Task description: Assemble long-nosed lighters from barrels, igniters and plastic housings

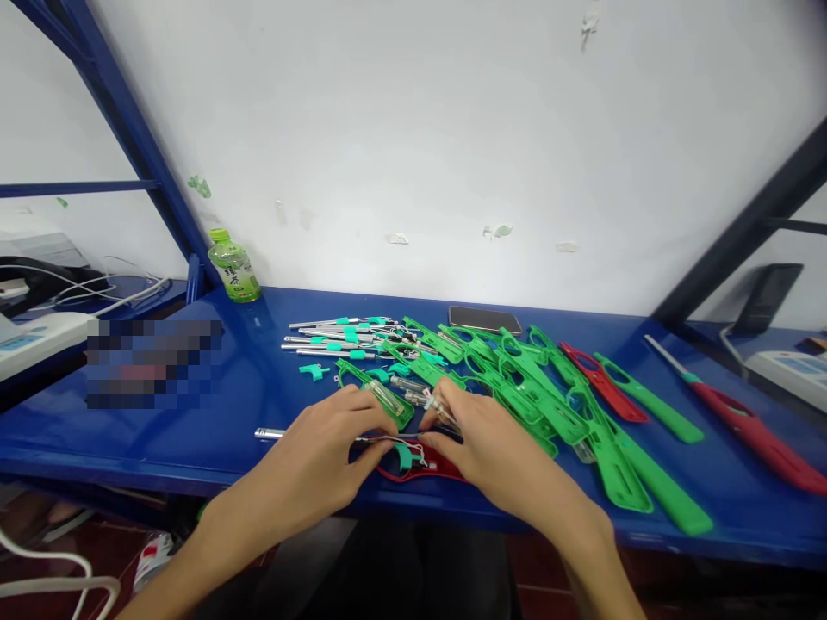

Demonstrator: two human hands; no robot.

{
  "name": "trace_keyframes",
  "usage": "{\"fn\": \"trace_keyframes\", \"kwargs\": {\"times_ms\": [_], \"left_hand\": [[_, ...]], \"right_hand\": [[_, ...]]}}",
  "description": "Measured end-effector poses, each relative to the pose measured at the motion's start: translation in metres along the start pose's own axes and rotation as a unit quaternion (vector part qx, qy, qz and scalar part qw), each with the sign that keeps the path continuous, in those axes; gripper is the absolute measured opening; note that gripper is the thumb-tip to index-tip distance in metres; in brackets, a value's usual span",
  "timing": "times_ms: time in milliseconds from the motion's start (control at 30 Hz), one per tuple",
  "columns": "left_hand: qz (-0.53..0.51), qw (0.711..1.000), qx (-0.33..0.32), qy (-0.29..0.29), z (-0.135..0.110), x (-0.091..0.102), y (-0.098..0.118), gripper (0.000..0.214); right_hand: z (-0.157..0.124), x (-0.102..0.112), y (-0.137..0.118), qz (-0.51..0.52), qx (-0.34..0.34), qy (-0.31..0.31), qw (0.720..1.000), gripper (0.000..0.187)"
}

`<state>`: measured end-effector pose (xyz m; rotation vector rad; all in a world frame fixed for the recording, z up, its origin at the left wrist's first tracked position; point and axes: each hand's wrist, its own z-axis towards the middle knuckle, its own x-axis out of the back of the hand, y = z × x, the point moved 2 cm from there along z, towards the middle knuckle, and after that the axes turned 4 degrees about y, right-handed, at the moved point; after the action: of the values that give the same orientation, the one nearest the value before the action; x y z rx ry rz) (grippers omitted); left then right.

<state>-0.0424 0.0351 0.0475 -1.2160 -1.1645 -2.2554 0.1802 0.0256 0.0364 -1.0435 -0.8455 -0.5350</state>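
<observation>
My left hand (339,435) pinches thin wires (381,438) between thumb and fingertips, above a red lighter half-shell (443,467) at the table's front edge. A metal tube (268,434) sticks out to the left from beneath this hand. Opposite it, my right hand (481,430) is closed with thumb and forefinger on the wires' other end; a clear, small part (444,412) shows by its fingers. In the red shell sits a teal trigger (407,456), with white wire beside it. Just behind my fingertips lies a green half-shell (393,403) with a clear tank in it.
Several metal tubes (329,338) with teal parts lie behind my hands. Green half-shells (543,387) pile up to the right, with a red half-shell (604,383) and a red long-necked lighter (743,422). A phone (484,319) and a green bottle (234,269) stand farther back.
</observation>
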Motion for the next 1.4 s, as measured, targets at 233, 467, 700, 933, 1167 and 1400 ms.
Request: {"fn": "trace_keyframes", "kwargs": {"times_ms": [233, 467, 700, 933, 1167, 1400], "left_hand": [[0.022, 1.000, 0.005, -0.012, 0.000, -0.005, -0.004, 0.016], [0.043, 0.999, 0.017, -0.025, 0.004, -0.009, -0.007, 0.015], [0.057, 0.998, 0.011, -0.017, 0.003, -0.011, -0.007, 0.018], [0.116, 0.993, -0.019, -0.023, -0.002, -0.012, -0.001, 0.023], [0.128, 0.990, -0.024, -0.049, -0.007, -0.014, 0.011, 0.026], [0.154, 0.988, -0.025, -0.020, -0.007, -0.022, 0.019, 0.014]], "right_hand": [[0.004, -0.003, -0.005, -0.011, 0.000, -0.003, 1.000, 0.031], [0.007, -0.004, -0.011, -0.029, 0.000, 0.008, 1.000, 0.030], [0.005, -0.001, -0.015, -0.076, 0.018, 0.019, 0.997, 0.023], [0.005, -0.002, -0.016, -0.097, 0.017, 0.024, 0.995, 0.020], [0.006, -0.002, -0.018, -0.109, 0.018, 0.027, 0.994, 0.016], [0.009, -0.012, -0.017, -0.084, 0.030, 0.063, 0.994, 0.014]]}}
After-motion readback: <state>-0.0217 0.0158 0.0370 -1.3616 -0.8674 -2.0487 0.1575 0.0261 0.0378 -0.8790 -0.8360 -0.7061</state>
